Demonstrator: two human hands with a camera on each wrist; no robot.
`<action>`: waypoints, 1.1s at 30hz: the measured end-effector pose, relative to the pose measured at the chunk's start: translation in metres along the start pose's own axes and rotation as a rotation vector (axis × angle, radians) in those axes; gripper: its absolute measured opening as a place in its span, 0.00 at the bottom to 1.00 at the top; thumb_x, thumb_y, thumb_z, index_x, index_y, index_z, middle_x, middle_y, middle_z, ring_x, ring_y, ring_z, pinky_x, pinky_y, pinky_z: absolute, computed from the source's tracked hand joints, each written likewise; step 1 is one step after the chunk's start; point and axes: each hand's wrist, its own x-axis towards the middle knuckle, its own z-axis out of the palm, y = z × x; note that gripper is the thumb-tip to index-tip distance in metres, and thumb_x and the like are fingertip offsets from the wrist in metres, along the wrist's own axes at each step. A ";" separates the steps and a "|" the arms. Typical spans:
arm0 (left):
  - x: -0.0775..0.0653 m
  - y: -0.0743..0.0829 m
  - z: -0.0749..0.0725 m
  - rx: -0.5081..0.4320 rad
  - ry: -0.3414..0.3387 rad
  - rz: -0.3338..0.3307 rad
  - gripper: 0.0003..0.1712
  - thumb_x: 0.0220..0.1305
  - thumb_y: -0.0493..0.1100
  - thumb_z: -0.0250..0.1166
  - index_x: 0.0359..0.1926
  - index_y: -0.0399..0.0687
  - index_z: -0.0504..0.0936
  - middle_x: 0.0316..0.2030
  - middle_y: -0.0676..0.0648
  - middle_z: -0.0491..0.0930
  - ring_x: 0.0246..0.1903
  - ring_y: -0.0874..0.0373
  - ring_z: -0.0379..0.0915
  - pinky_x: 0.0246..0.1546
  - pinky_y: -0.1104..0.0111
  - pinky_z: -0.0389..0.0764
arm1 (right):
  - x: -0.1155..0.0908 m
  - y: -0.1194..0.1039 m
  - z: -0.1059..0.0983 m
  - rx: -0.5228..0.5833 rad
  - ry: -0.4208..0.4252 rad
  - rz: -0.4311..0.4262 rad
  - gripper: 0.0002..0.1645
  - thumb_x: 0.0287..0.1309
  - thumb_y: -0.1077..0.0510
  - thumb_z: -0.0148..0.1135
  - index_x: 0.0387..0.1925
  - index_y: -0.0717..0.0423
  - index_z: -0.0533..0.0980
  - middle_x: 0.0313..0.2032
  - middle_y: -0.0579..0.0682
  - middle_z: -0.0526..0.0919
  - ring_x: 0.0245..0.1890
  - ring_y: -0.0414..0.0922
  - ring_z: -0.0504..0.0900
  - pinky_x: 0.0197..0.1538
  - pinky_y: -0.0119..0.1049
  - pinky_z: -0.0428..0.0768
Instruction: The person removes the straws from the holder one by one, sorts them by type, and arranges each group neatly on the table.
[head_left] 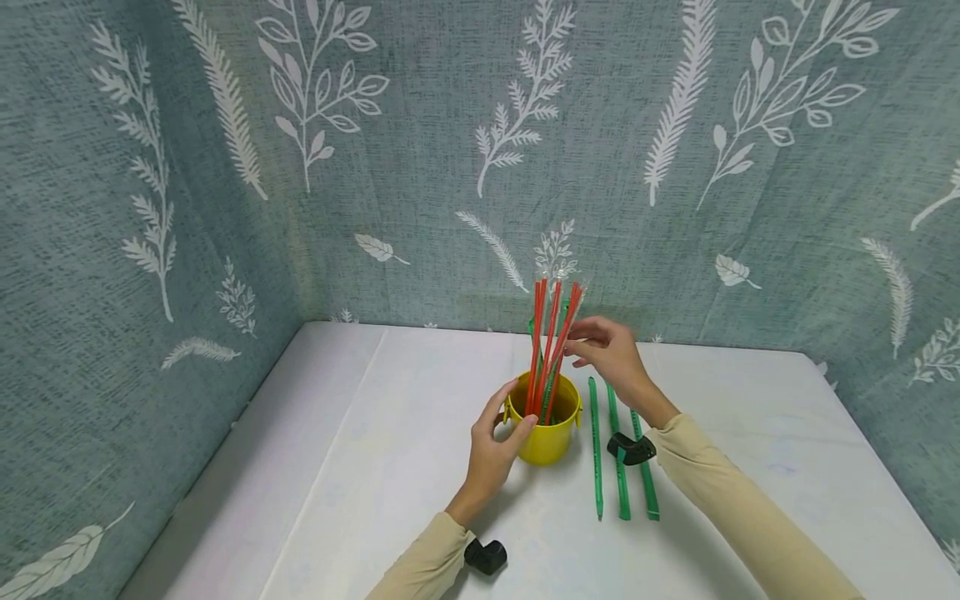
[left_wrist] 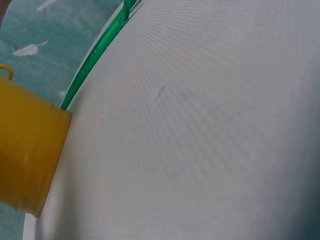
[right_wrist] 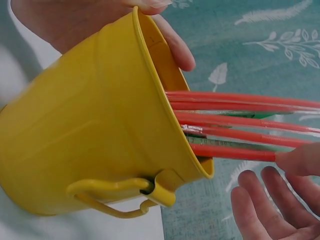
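Observation:
A small yellow bucket (head_left: 544,446) stands upright on the white table and holds several red straws (head_left: 536,358) in clear wrappers. A few green-wrapped sticks stand among them. My left hand (head_left: 491,450) holds the bucket's rim from the left, thumb at the front edge and fingers around the side. Above the right side of the rim, my right hand (head_left: 611,354) pinches a red straw (right_wrist: 240,152) of the rightmost bunch. In the right wrist view its other fingers (right_wrist: 250,190) are bent loosely below the straw. The left wrist view shows the bucket's side (left_wrist: 30,150) but not the hand.
Three long green-wrapped sticks (head_left: 596,450) lie side by side on the table, right of the bucket and partly under my right wrist. A patterned grey-green cloth (head_left: 420,167) hangs behind and beside the white table (head_left: 360,467). A bucket handle (right_wrist: 107,192) hangs at its side.

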 end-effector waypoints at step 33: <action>0.001 0.000 0.000 0.002 -0.001 0.007 0.29 0.58 0.40 0.59 0.60 0.44 0.63 0.58 0.46 0.65 0.57 0.55 0.59 0.47 0.50 0.64 | 0.009 0.006 0.023 -0.009 -0.026 0.020 0.21 0.50 0.61 0.61 0.47 0.61 0.70 0.39 0.59 0.78 0.35 0.49 0.79 0.34 0.42 0.78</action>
